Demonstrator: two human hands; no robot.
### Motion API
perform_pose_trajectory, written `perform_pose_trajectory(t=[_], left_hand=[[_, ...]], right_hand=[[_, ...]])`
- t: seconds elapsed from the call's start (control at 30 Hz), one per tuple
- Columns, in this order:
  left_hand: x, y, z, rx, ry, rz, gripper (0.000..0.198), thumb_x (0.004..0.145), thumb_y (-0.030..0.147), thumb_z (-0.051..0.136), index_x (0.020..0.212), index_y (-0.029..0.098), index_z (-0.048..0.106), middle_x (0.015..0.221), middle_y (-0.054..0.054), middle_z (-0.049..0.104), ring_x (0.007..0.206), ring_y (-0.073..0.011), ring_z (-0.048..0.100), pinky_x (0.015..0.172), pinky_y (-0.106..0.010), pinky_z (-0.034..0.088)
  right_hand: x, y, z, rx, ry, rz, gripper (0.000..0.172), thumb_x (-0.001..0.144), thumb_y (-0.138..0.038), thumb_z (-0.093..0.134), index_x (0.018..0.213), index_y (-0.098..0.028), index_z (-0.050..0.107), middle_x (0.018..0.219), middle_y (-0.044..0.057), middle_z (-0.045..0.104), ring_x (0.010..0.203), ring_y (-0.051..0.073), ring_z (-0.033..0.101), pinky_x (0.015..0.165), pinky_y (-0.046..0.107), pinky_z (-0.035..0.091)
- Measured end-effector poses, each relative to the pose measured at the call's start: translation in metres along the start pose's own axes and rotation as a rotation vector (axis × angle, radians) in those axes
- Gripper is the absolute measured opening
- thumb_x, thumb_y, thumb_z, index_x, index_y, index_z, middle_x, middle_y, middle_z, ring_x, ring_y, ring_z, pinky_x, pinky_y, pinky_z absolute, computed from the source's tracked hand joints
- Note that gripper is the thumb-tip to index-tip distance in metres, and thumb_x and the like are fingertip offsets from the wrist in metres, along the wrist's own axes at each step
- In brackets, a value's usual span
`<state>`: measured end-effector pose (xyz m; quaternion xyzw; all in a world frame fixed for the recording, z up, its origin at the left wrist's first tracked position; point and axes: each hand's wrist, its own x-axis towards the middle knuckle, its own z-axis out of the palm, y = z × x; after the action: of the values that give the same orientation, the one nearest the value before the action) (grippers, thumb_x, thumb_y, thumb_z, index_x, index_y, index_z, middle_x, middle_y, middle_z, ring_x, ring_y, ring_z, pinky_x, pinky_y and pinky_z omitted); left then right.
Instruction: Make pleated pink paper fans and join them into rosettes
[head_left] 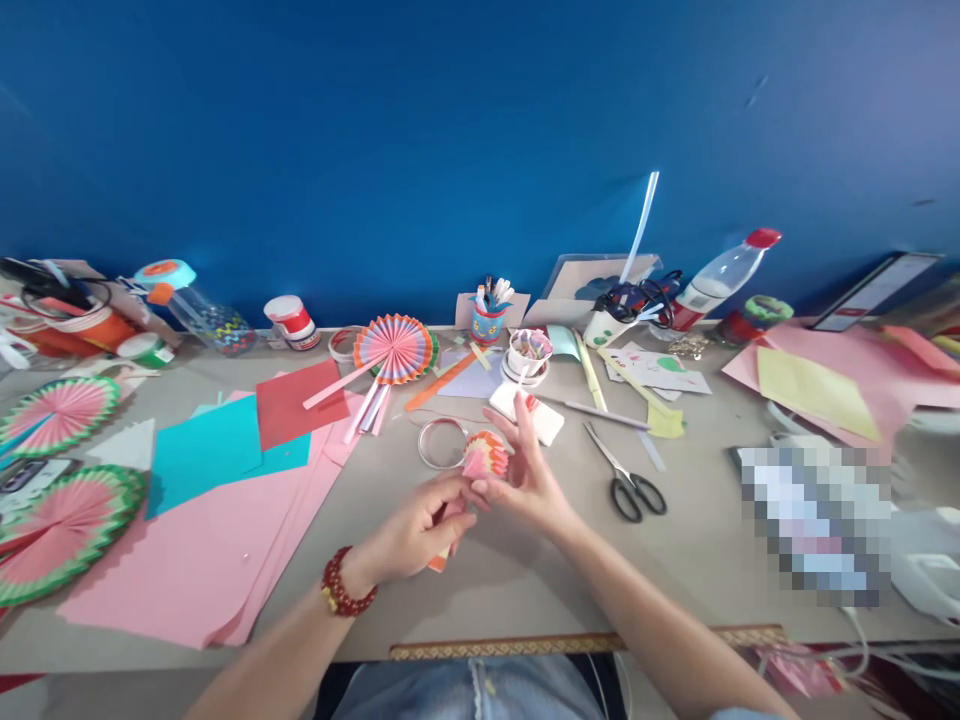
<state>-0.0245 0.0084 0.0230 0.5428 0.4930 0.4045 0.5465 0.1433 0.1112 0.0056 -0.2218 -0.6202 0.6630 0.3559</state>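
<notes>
Centrally, left hand [421,522] grasps pleated paper [486,455]; right hand [538,485] beside it, fingers spread; scissors [628,477] lie right.

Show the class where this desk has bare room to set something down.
Bare desk shows between the scissors and the pixelated device. Another free patch lies between the pink paper and the left hand. It is crowded along the blue wall, with the pen cup, red-capped bottle and round paper fan.
</notes>
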Motion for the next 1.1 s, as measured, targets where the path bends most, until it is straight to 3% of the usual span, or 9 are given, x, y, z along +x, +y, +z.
perform_pose_trajectory(t=[0.13,0.33,0.47,0.53,0.67,0.8,0.97,1.1], left_hand=[[-0.001,0.003,-0.001,0.060,-0.088,0.040,0.016,0.096,0.027,0.050,0.092,0.017,0.062,0.105,-0.006,0.060,0.055,-0.0030,0.054,0.054,-0.017,0.044],[-0.001,0.006,0.000,0.026,-0.130,0.045,0.019,0.096,0.032,0.051,0.095,0.017,0.063,0.120,-0.010,0.056,0.063,-0.0054,0.058,0.061,-0.020,0.049],[0.004,0.001,0.003,-0.337,-0.041,0.104,0.021,0.087,0.032,0.068,0.102,0.021,0.058,0.120,-0.008,0.056,0.101,-0.0210,0.066,0.092,-0.036,0.050],[0.008,-0.003,0.004,-0.560,0.006,0.039,0.028,0.086,0.031,0.070,0.107,0.023,0.053,0.119,-0.006,0.058,0.101,-0.0238,0.068,0.095,-0.042,0.048],[0.014,-0.010,0.004,-0.709,-0.027,-0.187,0.027,0.093,0.036,0.060,0.112,0.018,0.054,0.101,-0.010,0.068,0.072,-0.0186,0.071,0.077,-0.037,0.056],[0.013,-0.013,0.004,-0.761,-0.076,-0.208,0.029,0.096,0.040,0.053,0.105,0.014,0.060,0.078,-0.007,0.068,0.055,-0.0140,0.062,0.064,-0.034,0.057],[0.011,-0.011,0.004,-0.717,-0.110,-0.252,0.031,0.094,0.043,0.054,0.103,0.014,0.062,0.071,-0.004,0.065,0.050,-0.0125,0.059,0.051,-0.026,0.052],[0.011,-0.007,0.004,-0.666,-0.057,-0.288,0.033,0.091,0.049,0.056,0.100,0.017,0.059,0.064,0.001,0.060,0.045,-0.0104,0.052,0.044,-0.021,0.044]], right_hand=[[0.001,-0.005,-0.001,0.155,0.068,0.070,0.108,0.078,-0.033,0.079,0.151,-0.051,0.001,0.156,0.008,0.028,0.110,0.023,0.064,0.071,0.031,0.061],[0.002,-0.012,-0.007,0.177,0.136,0.041,0.087,0.079,-0.035,0.077,0.148,-0.046,0.026,0.153,0.006,0.034,0.122,0.025,0.056,0.090,0.038,0.057],[0.002,-0.013,-0.006,0.153,0.155,0.001,0.086,0.078,-0.030,0.078,0.146,-0.047,0.030,0.148,0.005,0.037,0.112,0.021,0.060,0.089,0.037,0.058],[0.001,-0.013,-0.003,0.143,0.131,0.003,0.087,0.078,-0.027,0.079,0.146,-0.048,0.029,0.148,0.005,0.036,0.110,0.020,0.061,0.083,0.035,0.060],[-0.004,-0.012,0.006,0.099,0.104,0.013,0.088,0.080,-0.027,0.076,0.148,-0.049,0.025,0.149,0.006,0.033,0.110,0.022,0.060,0.069,0.030,0.062],[-0.006,-0.012,0.011,0.055,0.093,-0.016,0.084,0.081,-0.027,0.075,0.147,-0.050,0.027,0.145,0.004,0.035,0.109,0.021,0.060,0.077,0.035,0.063],[-0.005,-0.007,0.010,0.028,0.104,-0.022,0.083,0.083,-0.026,0.071,0.147,-0.051,0.024,0.146,0.005,0.033,0.110,0.023,0.059,0.057,0.027,0.060],[-0.002,-0.006,0.003,-0.084,0.094,-0.099,0.084,0.084,-0.028,0.072,0.149,-0.045,0.024,0.147,0.008,0.034,0.114,0.023,0.057,0.082,0.039,0.060]])
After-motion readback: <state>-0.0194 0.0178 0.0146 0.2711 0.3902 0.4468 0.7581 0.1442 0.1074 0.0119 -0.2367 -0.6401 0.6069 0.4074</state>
